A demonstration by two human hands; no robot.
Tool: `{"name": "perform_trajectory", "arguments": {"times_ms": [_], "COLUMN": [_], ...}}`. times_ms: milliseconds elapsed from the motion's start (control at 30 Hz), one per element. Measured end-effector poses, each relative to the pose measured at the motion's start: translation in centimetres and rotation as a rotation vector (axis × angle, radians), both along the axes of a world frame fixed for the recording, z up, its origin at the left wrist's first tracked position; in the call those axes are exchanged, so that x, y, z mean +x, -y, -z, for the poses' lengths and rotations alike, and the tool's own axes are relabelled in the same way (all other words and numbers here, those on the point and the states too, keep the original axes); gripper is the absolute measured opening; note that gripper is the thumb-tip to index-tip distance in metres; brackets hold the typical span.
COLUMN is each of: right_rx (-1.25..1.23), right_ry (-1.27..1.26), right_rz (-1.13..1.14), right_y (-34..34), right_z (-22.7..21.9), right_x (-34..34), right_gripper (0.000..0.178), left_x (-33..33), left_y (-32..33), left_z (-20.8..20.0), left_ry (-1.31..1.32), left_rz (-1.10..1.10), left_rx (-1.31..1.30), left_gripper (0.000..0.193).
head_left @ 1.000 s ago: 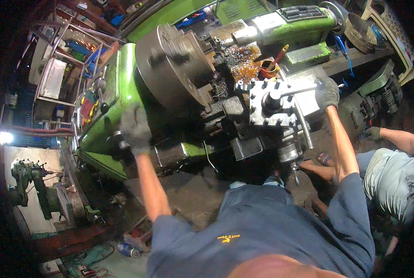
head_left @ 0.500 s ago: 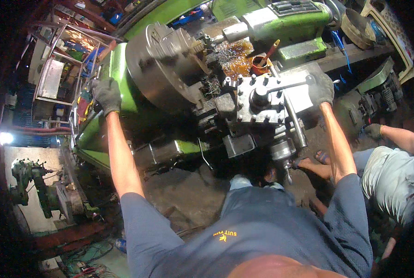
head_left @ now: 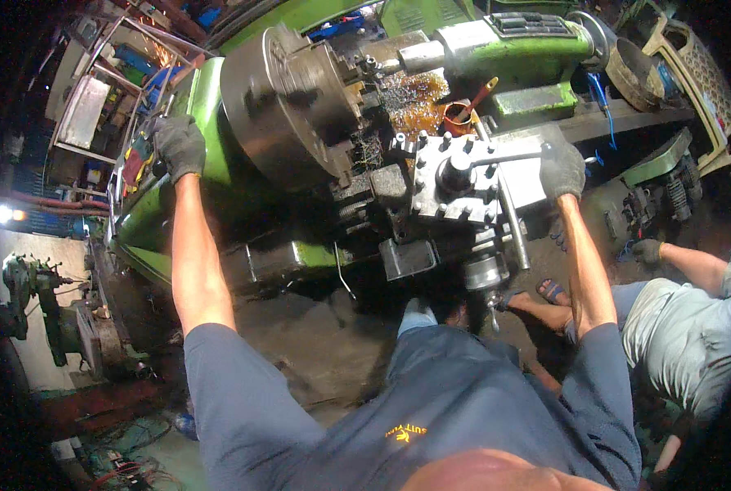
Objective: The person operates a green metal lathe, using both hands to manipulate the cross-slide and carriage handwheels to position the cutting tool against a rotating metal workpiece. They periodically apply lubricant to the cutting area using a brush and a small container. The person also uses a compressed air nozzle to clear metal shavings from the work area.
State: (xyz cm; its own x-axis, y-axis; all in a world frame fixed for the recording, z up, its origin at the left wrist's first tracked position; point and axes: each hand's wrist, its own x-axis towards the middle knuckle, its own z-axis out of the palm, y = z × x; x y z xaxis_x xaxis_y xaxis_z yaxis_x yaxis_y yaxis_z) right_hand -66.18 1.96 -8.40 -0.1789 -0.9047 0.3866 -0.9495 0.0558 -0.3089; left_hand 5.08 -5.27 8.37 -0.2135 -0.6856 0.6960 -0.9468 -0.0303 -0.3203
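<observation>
A green metal lathe lies before me, its large steel chuck (head_left: 263, 123) at the left and smeared, as if turning. My left hand (head_left: 179, 147), in a dark grey glove, is closed at the far left of the green headstock (head_left: 210, 102); what lies inside its fingers is hidden. My right hand (head_left: 562, 169), gloved alike, grips the end of the tool post lever (head_left: 508, 154). That lever runs to the dark round hub on the square, bolted tool post (head_left: 455, 178). Beyond the post, an orange-red pot (head_left: 457, 123) holds a brush (head_left: 483, 96).
Metal chips (head_left: 414, 94) lie in brownish fluid near the chuck. The green tailstock (head_left: 512, 45) stands at the far right. At my right sits another person (head_left: 684, 327) with a gloved hand (head_left: 647, 250). Sparks fly at the far left. A machine (head_left: 38, 286) stands at the left.
The whole view has shifted a little, with the lathe sitting slightly further left. Both my hands stay at the same parts of the machine. The other person's gloved hand has moved slightly lower.
</observation>
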Motion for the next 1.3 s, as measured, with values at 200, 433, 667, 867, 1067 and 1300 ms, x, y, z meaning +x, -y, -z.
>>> {"name": "perform_trajectory", "arguments": {"times_ms": [200,433,667,867,1067,1300], "right_rx": [-0.021,-0.134,-0.005,-0.013,-0.001,0.021], "right_ry": [0.001,-0.027,0.027,0.016,0.015,-0.034], "right_rz": [0.043,-0.021,0.045,0.062,0.034,0.060], "right_y": [0.3,0.5,0.0,-0.3,0.1,0.4], "right_z": [0.4,1.2,-0.3,-0.6,0.1,0.7], "right_x": [0.3,-0.2,0.6,0.5,0.6,0.0], "right_gripper": [0.022,0.028,0.022,0.024,0.026,0.027], "left_x": [-1.0,-2.5,-1.8,-3.6,-1.4,-2.5], "left_y": [-0.3,-0.4,0.6,0.3,0.2,0.1], "left_z": [-0.3,-0.8,-1.4,-2.0,-1.3,-1.5], "left_ry": [0.267,0.154,0.095,-0.067,0.019,-0.048], "left_rz": [-0.142,-0.272,-0.316,-0.343,-0.249,-0.299], "left_rx": [0.029,0.012,0.141,0.151,0.076,0.087], "left_gripper": [0.013,0.014,0.019,0.022,0.023,0.022]}}
